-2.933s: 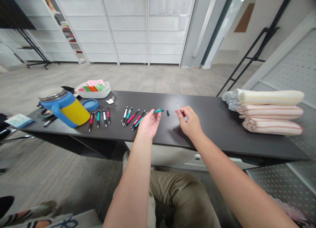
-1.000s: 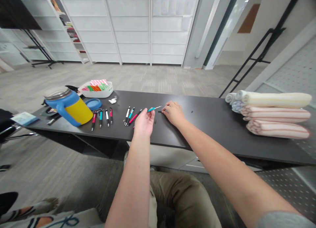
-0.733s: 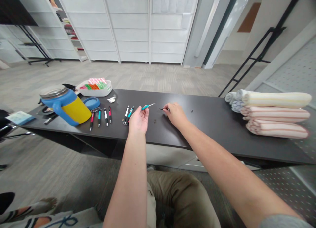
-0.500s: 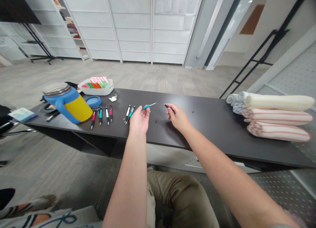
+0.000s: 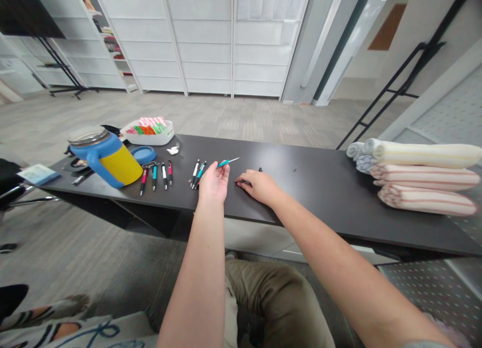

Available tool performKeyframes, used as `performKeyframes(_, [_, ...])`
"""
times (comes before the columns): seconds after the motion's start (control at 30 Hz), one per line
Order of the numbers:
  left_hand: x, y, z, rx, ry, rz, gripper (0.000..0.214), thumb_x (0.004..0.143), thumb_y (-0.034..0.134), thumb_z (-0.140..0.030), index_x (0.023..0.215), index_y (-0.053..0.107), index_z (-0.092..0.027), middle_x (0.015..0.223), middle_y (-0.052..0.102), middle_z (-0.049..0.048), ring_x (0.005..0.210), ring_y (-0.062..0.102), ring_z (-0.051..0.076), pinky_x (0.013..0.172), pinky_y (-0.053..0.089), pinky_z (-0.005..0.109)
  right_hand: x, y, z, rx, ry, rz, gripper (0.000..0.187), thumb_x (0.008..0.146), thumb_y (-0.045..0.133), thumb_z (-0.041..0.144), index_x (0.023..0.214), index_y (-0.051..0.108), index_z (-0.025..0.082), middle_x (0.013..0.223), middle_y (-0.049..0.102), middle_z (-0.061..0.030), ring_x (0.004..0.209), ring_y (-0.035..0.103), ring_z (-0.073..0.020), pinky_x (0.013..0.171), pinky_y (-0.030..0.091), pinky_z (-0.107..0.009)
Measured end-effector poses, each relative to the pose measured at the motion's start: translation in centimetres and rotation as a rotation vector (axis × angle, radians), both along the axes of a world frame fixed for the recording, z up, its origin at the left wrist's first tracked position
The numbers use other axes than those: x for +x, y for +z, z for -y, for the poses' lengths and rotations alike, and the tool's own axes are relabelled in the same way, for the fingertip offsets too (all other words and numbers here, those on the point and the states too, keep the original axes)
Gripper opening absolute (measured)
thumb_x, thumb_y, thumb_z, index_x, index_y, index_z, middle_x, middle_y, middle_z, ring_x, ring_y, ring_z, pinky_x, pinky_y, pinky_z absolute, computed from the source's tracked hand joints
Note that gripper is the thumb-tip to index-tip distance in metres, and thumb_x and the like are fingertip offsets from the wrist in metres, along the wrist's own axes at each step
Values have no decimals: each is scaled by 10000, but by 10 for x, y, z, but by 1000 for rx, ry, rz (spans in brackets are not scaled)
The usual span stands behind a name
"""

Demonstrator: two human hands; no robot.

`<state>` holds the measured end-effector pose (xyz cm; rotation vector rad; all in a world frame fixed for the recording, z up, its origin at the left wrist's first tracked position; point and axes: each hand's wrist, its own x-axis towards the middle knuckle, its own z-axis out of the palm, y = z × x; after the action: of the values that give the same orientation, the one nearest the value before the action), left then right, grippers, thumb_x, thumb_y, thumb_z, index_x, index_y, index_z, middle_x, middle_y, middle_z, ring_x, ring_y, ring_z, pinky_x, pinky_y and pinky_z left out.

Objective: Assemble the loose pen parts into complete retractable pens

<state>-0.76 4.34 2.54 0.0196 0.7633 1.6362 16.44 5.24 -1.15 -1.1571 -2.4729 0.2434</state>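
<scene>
My left hand (image 5: 214,181) is closed on a teal pen (image 5: 223,163) with its thin refill bare, pointing right. Low over the tabletop, my right hand (image 5: 258,185) has its fingertips pinched at a small dark piece (image 5: 237,182); its exact kind is too small to make out. A black pen part (image 5: 260,169) shows just beyond the right knuckles; whether it is held or lies on the table I cannot tell. Beside my left hand lie a white pen (image 5: 195,171) and a teal pen (image 5: 200,173), partly hidden.
Left on the dark table (image 5: 320,187) are a row of pens (image 5: 164,176), a blue-yellow jug (image 5: 116,159), its blue lid (image 5: 143,154), a white basket (image 5: 163,137) of packets and crumpled tissue (image 5: 172,150). Rolled towels (image 5: 425,175) are stacked right. A tiny bit (image 5: 294,169) lies right of my hand.
My right hand has come down and slightly left, onto the small dark piece on the table. The black part that stuck out from its fingertips now shows behind the knuckles. My left hand stays put.
</scene>
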Motion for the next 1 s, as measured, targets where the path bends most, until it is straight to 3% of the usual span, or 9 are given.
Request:
performKeyframes(0.17, [0,0,0,1,-1,-23,141,1017,538,-86,891,581,-133,786,694,66,728,700,106,739,636,200,-3,2,0,-13,-74,0,106,992,659,281,1040,750,254,1057,758,-39,973,708,-204,805,494,-288])
performKeyframes(0.33, [0,-4,-1,32,21,-126,103,1006,539,-84,922,580,-126,796,712,83,719,709,115,747,628,223,-5,1,2,-21,-148,-10,120,997,650,312,1050,718,229,1053,764,-71,905,709,-222,754,488,-302])
performKeyframes(0.5, [0,-11,-4,114,89,-311,68,981,572,-119,957,535,-171,795,726,57,709,721,123,784,620,273,5,3,3,-8,-199,-271,130,1024,575,286,1081,664,209,1013,767,-74,898,705,-204,802,489,-296])
performKeyframes(0.67, [3,-13,-5,139,104,-456,90,960,595,-142,992,521,-182,816,737,62,697,729,143,767,619,310,15,9,6,73,-328,-398,198,1018,574,381,1062,680,220,873,753,-51,750,678,-193,731,472,-295])
performKeyframes(1.0, [9,-16,-9,146,119,-531,92,958,588,-144,996,513,-182,810,740,63,683,732,152,753,626,331,14,7,7,126,-318,-361,204,1029,579,397,1083,696,239,948,779,-50,817,720,-197,747,492,-299])
